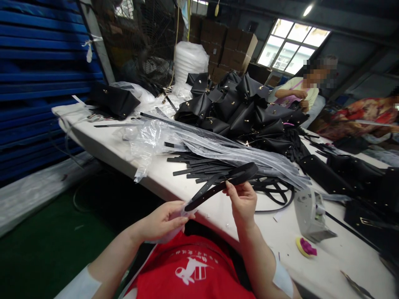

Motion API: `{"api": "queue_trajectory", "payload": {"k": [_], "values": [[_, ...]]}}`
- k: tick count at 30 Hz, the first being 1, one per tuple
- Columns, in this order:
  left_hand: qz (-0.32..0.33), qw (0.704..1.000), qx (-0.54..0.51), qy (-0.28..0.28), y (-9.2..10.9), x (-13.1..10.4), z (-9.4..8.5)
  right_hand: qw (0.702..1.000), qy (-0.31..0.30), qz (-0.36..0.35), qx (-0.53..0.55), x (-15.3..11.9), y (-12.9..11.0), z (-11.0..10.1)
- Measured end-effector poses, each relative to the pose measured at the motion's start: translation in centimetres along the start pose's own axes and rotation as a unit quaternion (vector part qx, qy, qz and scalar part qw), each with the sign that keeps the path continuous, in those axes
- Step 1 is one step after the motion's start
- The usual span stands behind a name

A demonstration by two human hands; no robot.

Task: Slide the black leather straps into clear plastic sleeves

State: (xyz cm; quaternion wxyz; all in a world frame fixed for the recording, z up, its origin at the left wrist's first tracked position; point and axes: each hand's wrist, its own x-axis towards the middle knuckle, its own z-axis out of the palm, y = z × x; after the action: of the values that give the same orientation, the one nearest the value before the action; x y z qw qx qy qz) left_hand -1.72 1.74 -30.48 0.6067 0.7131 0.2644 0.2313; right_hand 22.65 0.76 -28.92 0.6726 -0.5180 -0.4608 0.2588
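Note:
A folded black strap (215,189) with small holes runs between my two hands, above the table's front edge. My right hand (243,201) pinches it near its middle between thumb and fingers. Closer to my body, my left hand (170,220) is closed on a clear plastic sleeve (179,232) at the strap's lower end; that end seems to be at the sleeve's mouth. Just beyond my hands lie many loose black straps (196,166). Long straps in clear plastic sleeves (237,153) are stretched across the table behind them.
Black bags (230,108) are heaped on the white table (264,241). A tape dispenser (311,216), a yellow and purple roll (306,248) and snips (355,284) lie right. Blue racks (40,62) stand left. A co-worker (302,89) sits across; another person (364,114) is far right.

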Motion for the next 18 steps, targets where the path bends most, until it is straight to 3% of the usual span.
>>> {"api": "queue_trajectory", "payload": {"k": [4,12,18], "values": [[-0.017,0.999,0.024,0.014,0.0,0.0,-0.1,1.000,-0.007,0.014,0.018,0.4,0.3,-0.4],[-0.001,0.996,0.085,0.010,-0.4,0.8,0.2,0.985,-0.106,0.107,0.080,-0.5,0.1,0.2],[0.013,0.985,0.157,0.075,-0.5,1.1,1.3,0.940,-0.258,0.205,0.091,-3.5,0.8,2.5]]}}
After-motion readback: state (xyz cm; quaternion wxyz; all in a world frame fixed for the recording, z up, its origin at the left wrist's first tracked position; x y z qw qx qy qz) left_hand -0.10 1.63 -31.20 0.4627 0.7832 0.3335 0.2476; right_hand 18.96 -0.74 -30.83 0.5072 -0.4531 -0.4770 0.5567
